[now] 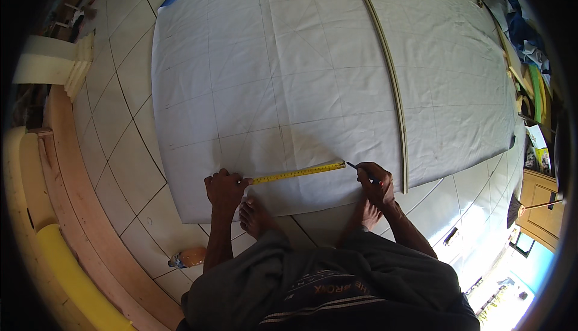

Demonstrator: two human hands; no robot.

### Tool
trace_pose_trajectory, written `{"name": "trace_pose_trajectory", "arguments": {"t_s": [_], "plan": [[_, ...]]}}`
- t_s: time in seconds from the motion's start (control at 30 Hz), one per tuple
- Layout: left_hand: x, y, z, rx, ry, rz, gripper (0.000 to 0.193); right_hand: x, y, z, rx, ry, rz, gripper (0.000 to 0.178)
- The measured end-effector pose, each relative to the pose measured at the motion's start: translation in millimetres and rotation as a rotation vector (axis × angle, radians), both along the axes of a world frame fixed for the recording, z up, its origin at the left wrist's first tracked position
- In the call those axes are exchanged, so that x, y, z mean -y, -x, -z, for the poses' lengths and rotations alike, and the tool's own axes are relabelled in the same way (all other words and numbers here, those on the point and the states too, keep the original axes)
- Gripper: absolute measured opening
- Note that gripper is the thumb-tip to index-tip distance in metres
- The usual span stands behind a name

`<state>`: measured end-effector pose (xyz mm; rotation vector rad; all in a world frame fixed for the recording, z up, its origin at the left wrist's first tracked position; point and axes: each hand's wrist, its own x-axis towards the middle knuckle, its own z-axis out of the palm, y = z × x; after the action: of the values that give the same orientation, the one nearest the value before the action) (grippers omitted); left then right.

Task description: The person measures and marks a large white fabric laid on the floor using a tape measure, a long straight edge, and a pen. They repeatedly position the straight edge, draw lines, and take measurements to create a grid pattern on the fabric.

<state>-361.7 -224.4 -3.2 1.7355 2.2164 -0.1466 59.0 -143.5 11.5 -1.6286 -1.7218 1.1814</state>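
A large white sheet (pixel 325 36), ruled with thin dark grid lines, lies spread on the floor before me. Along its near part runs a yellow tape measure (pixel 295 173), pulled out from left to right. My left hand (pixel 224 190) is closed on the tape's left end; the tape's case, if it is there, is hidden. My right hand (pixel 376 182) pinches a dark pen (pixel 351 165), its point by the tape's right end. A small red spot shows among those fingers. My bare feet stand at the sheet's near edge, one close to each hand.
A long narrow strip (pixel 385 60) lies across the sheet, right of my right hand. An orange-filled bottle (pixel 189 257) lies on the tiles at lower left. Wooden boards (pixel 78 198) and a yellow roll (pixel 75 277) line the left side. Assorted items crowd the right edge.
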Motion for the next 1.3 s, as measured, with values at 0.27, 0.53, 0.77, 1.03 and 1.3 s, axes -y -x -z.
{"name": "trace_pose_trajectory", "arguments": {"t_s": [0.27,0.53,0.77,1.03,1.3], "plan": [[-6,-12,-9,-0.001,0.149,-0.071,0.044,-1,-3,2,0.044,-0.028,-0.002,0.014],[-6,-13,-9,-0.017,0.114,-0.047,0.045,2,0,2,0.034,-0.146,-0.032,0.013],[-7,-13,-6,-0.084,0.098,-0.003,0.043,1,6,1,0.114,-0.336,-0.131,0.011],[-3,-8,2,-0.074,0.064,0.012,0.042,-3,-1,-18,0.229,-0.370,-0.217,0.016],[6,11,3,0.291,-0.113,-0.255,0.037,-13,-57,32,0.828,-0.356,0.279,0.049]]}}
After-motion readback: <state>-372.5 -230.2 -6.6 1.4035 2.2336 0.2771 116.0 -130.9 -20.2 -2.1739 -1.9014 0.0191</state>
